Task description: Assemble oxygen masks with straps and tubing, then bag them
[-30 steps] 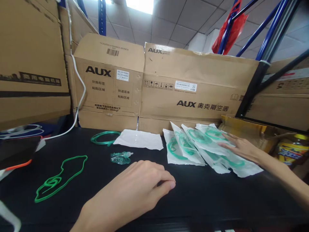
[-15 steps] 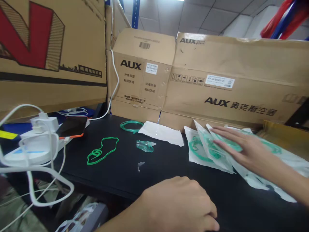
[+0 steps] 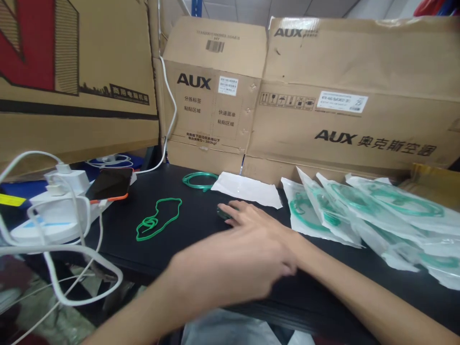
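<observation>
My right hand reaches across the black table with its fingers stretched out over a small clear-green plastic mask. Only an edge of the mask shows past the fingertips, and a firm grip on it is not visible. Nearer to me, my left hand is blurred and overlaps the right wrist. Its fingers are curled under, and whatever they may hold is hidden. On the left lies a looped green elastic strap. Behind the hands are a coil of green tubing and a white paper wrapper.
Several white packets with green tubing inside lie overlapping on the right. A phone, a white power strip and loose white cables crowd the left. Cardboard boxes stand along the back.
My right hand has left the packets and moved left onto the mask. My left hand has shifted up and slightly left, crossing the right wrist. The camera view has tilted slightly.
</observation>
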Available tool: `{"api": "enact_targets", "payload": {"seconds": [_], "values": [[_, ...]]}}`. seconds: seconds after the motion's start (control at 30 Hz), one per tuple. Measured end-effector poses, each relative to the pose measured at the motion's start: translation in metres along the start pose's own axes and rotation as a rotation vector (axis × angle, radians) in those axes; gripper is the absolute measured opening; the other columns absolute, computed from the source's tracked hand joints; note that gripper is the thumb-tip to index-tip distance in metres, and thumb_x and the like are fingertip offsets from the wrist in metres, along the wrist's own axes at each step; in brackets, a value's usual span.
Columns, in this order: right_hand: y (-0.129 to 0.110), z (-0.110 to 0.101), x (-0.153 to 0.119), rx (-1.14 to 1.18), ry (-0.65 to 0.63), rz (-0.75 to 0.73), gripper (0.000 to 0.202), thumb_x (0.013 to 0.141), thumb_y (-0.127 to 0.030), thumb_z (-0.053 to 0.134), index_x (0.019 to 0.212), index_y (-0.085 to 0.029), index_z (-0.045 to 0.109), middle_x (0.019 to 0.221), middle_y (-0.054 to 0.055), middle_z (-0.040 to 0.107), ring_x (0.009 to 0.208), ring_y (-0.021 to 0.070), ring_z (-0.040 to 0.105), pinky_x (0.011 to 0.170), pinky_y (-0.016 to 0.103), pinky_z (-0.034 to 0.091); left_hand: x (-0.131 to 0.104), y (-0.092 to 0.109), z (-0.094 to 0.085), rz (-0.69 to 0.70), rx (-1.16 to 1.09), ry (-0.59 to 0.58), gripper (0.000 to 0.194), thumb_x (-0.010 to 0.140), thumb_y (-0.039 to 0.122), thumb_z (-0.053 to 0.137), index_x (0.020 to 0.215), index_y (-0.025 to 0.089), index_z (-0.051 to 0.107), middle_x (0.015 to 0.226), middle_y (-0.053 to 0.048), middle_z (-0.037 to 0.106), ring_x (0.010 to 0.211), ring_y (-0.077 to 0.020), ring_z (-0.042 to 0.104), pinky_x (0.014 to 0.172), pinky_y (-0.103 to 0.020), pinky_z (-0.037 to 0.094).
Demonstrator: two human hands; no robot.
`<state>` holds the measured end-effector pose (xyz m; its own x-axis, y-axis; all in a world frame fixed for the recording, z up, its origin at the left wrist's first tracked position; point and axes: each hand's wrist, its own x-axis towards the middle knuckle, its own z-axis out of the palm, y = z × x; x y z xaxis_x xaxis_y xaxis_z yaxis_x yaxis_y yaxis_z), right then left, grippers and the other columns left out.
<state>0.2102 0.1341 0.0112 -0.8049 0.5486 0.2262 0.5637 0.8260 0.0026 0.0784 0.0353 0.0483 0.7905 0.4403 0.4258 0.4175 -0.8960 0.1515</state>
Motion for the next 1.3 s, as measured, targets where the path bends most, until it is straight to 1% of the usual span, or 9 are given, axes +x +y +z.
{"api": "enact_targets", "payload": {"seconds": [0.07,0.17,0.3,0.47,0.57,0.7,0.93,1.07,1.3], "values": [[0.008,-0.003,-0.037,0.021,0.021,0.031,0.051,0.105,-0.026,0.05,0.155,-0.024,0.042,0.153,0.015,0.052,0.144,0.0307,0.048,0.114,0.048,0.045,-0.027,-0.017,-0.014,-0.159,0.024,-0.037,0.022,0.1,0.014,0.056,0.108,0.025,0.073,0.113,0.002,0.075,0.107,-0.0167,0.068,0.1,-0.027,0.045],[0.018,-0.005,-0.096,0.053,0.114,0.195,0.053,0.105,-0.029,0.046,0.157,-0.033,0.036,0.155,0.012,0.05,0.139,0.0306,0.054,0.11,0.049,0.05,-0.071,-0.04,-0.02,-0.428,0.004,-0.045,0.026,0.103,0.021,0.055,0.122,0.035,0.067,0.131,0.005,0.064,0.119,-0.0152,0.062,0.104,-0.024,0.041],[0.026,-0.001,-0.139,0.104,0.228,0.395,0.056,0.1,-0.035,0.055,0.154,-0.039,0.039,0.155,0.009,0.047,0.138,0.034,0.054,0.106,0.05,0.052,-0.093,-0.059,-0.009,-0.552,-0.085,-0.069,0.02,0.105,0.031,0.05,0.118,0.033,0.066,0.129,0.002,0.061,0.121,-0.0171,0.059,0.105,-0.026,0.04],[0.02,-0.004,-0.129,0.218,0.341,0.335,0.037,0.097,-0.014,0.05,0.132,-0.026,0.053,0.124,0.009,0.056,0.107,0.0214,0.067,0.097,0.037,0.056,-0.064,-0.064,-0.002,-0.6,-0.136,-0.007,0.021,0.102,0.029,0.049,0.092,0.023,0.067,0.101,-0.001,0.067,0.094,-0.0184,0.064,0.086,-0.028,0.047],[0.007,-0.01,-0.118,0.21,0.344,0.317,0.033,0.096,-0.01,0.052,0.126,-0.026,0.054,0.12,0.008,0.057,0.102,0.0208,0.065,0.094,0.036,0.056,-0.057,-0.061,-0.003,-0.633,-0.158,-0.008,0.017,0.097,0.032,0.058,0.108,0.027,0.069,0.106,-0.001,0.066,0.091,-0.0185,0.064,0.083,-0.027,0.048],[-0.005,-0.013,-0.11,0.188,0.348,0.303,0.033,0.095,-0.004,0.054,0.122,-0.022,0.055,0.117,0.009,0.059,0.105,0.0247,0.063,0.092,0.039,0.055,-0.066,-0.067,-0.005,-0.695,-0.097,0.033,0.032,0.093,0.041,0.063,0.123,0.031,0.067,0.12,-0.002,0.063,0.093,-0.02,0.062,0.083,-0.029,0.048],[-0.001,-0.012,-0.107,0.139,0.375,0.308,0.029,0.092,0.0,0.056,0.113,-0.021,0.057,0.109,0.008,0.059,0.102,0.0243,0.061,0.088,0.037,0.053,-0.043,-0.095,0.004,-0.651,-0.184,-0.063,0.023,0.094,0.042,0.055,0.087,0.022,0.065,0.088,-0.002,0.066,0.085,-0.0216,0.06,0.078,-0.03,0.043],[0.0,-0.01,-0.106,0.132,0.386,0.313,0.027,0.092,0.0,0.056,0.109,-0.022,0.057,0.108,0.007,0.058,0.101,0.0243,0.06,0.087,0.037,0.053,-0.028,-0.103,0.009,-0.643,-0.259,-0.065,0.02,0.089,0.038,0.059,0.099,0.021,0.063,0.086,-0.001,0.064,0.082,-0.0196,0.059,0.075,-0.028,0.045],[0.001,-0.011,-0.107,0.194,0.434,0.345,0.029,0.094,-0.004,0.055,0.116,-0.023,0.055,0.112,0.008,0.057,0.104,0.0242,0.062,0.092,0.039,0.053,-0.034,-0.098,0.006,-0.657,-0.33,-0.041,0.036,0.087,0.039,0.059,0.118,0.019,0.063,0.098,-0.004,0.064,0.086,-0.0182,0.058,0.082,-0.029,0.048]]}}
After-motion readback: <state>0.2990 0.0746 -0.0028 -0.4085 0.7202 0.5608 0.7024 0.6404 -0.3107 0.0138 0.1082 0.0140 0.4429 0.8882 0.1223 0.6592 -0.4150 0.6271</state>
